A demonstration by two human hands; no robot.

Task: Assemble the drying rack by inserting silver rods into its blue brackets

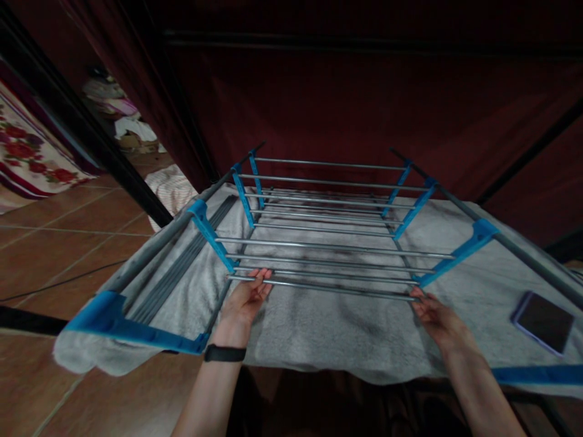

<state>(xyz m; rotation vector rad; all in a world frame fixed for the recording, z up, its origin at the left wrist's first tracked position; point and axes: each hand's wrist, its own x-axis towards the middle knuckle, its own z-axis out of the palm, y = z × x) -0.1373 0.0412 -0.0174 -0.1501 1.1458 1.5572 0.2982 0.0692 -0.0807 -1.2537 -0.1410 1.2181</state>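
A folding drying rack (328, 243) with grey metal rods and blue plastic joints stands in front of me, its middle section sunk into a V. A grey towel (319, 328) lies draped over it under the rods. My left hand (246, 297), a black band on its wrist, curls its fingers over the nearest rod at its left end. My right hand (430, 312) grips the same rod at its right end, beside a blue joint.
A dark phone (544, 321) lies on the towel at the right. Dark red curtains hang behind the rack. Terracotta floor tiles (59, 243) spread to the left, with a flowered cloth (27, 152) and a clothes pile (113, 103) further back.
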